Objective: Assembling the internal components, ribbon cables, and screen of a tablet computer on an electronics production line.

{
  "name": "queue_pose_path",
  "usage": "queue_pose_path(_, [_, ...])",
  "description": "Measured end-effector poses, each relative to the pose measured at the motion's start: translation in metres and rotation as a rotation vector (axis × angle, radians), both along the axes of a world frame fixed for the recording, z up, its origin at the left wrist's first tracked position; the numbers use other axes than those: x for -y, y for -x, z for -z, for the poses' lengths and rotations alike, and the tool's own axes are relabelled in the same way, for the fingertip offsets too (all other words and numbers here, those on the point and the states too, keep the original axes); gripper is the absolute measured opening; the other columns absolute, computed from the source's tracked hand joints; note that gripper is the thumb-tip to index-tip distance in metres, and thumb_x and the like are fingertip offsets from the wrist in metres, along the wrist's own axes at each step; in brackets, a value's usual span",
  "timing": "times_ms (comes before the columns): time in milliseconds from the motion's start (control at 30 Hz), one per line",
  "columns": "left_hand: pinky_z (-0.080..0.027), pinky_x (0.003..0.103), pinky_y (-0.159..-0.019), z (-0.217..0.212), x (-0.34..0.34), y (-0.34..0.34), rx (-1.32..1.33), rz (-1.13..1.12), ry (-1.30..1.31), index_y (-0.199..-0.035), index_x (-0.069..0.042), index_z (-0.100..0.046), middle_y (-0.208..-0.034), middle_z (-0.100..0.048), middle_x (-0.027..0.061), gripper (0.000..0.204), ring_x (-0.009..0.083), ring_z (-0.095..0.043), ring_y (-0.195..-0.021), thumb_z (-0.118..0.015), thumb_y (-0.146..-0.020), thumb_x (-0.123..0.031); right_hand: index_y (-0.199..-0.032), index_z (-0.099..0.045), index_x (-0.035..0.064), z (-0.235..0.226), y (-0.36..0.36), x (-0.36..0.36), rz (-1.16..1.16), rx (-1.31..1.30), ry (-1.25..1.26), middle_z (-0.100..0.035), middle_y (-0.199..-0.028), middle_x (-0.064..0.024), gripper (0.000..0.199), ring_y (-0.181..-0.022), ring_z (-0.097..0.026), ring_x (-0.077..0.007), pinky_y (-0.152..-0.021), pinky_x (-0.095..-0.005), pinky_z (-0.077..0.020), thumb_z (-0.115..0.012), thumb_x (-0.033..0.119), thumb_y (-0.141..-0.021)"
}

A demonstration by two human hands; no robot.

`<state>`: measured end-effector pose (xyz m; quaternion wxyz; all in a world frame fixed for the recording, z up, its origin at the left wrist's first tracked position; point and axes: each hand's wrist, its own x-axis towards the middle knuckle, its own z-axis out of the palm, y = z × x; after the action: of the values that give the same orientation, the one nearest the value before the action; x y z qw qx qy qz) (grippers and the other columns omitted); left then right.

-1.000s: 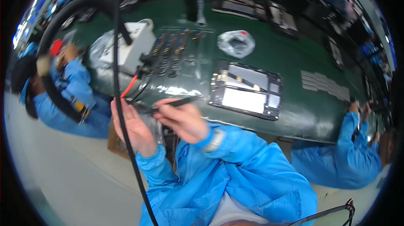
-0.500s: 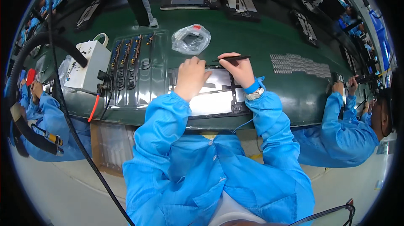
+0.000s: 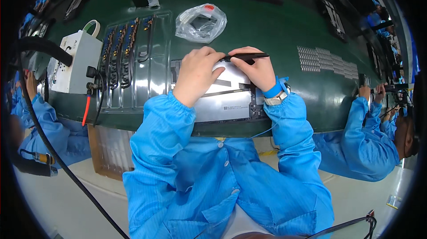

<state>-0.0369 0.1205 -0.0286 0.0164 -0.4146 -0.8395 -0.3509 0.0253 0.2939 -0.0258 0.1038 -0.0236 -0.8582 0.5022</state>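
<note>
- The black-framed, flat rectangular unit with silver panels (image 3: 222, 111) lies on the green tabletop (image 3: 275, 21) directly under both hands, its long axis running from 9 to 3 o'clock.
- The left hand (image 3: 195, 73) is palm down over its 10 o'clock part, fingers bent toward 1 o'clock; whether they pinch anything, I cannot tell.
- The right hand (image 3: 259, 73), at its 1 o'clock edge, grasps the slim black pen-shaped tool (image 3: 251, 55). The tool's tip end points toward 9 o'clock, just beside the left fingertips, so the left hand is nearer that end.
- Counted nearby: one unit under the hands; one tool; one clear crumpled plastic bag with a red mark (image 3: 200, 24), toward 11 o'clock from the unit.
- Between 9 and 10 o'clock: one clear plastic tray (image 3: 162, 72) with four columns of small dark parts, and farther out one white metal-looking box (image 3: 82, 72).
- Between 2 and 3 o'clock: one patch of small silver pieces (image 3: 327, 62), too fine to count.
</note>
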Motion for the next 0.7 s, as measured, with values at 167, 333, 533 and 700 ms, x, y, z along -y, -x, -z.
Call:
queue_pose_path(167, [-0.042, 0.036, -0.081, -0.0023, 0.0029, 0.0003, 0.017, 0.019, 0.066, -0.105, -0.005, -0.059, -0.096, -0.057, 0.0107, 0.034, 0.0292, -0.053, -0.09, -0.063, -0.072, -0.015, -0.09, -0.065, 0.0021, 0.0015, -0.0032, -0.0004, 0.023, -0.015, 0.053, -0.06, -0.086, -0.0068, 0.016, -0.077, -0.056, -0.014, -0.068, -0.0244, -0.0452, -0.063, 0.008, -0.075])
queue_pose_path(333, [-0.042, 0.037, -0.081, -0.0008, 0.0032, -0.0026, 0.007, -0.032, 0.033, -0.106, -0.001, -0.056, -0.099, -0.057, 0.0127, 0.038, 0.0297, -0.053, -0.092, -0.063, -0.071, -0.015, -0.09, -0.065, 0.0042, -0.0012, -0.0036, 0.0015, 0.034, -0.007, 0.01, -0.061, -0.087, -0.0079, 0.016, -0.078, -0.058, -0.0166, -0.067, -0.0254, -0.0468, -0.064, 0.01, -0.075])
queue_pose_path(533, [-0.042, 0.037, -0.082, -0.0006, 0.0019, 0.0038, 0.002, -0.032, 0.049, -0.107, 0.002, -0.055, -0.101, -0.057, 0.0137, 0.041, 0.0298, -0.053, -0.093, -0.064, -0.071, -0.015, -0.089, -0.066, 0.0061, -0.0017, 0.0011, 0.0007, 0.029, -0.02, -0.012, -0.062, -0.088, -0.0086, 0.016, -0.077, -0.06, -0.0191, -0.067, -0.0266, -0.0488, -0.064, 0.011, -0.075])
queue_pose_path(700, [-0.042, 0.037, -0.082, -0.0035, 0.0044, 0.0019, -0.001, -0.034, 0.052, -0.108, 0.002, -0.055, -0.101, -0.057, 0.014, 0.041, 0.0299, -0.053, -0.093, -0.064, -0.071, -0.016, -0.09, -0.066, 0.006, -0.0034, -0.0011, 0.0022, 0.02, -0.041, -0.003, -0.062, -0.088, -0.0085, 0.016, -0.077, -0.06, -0.0185, -0.066, -0.0262, -0.0484, -0.064, 0.011, -0.075])
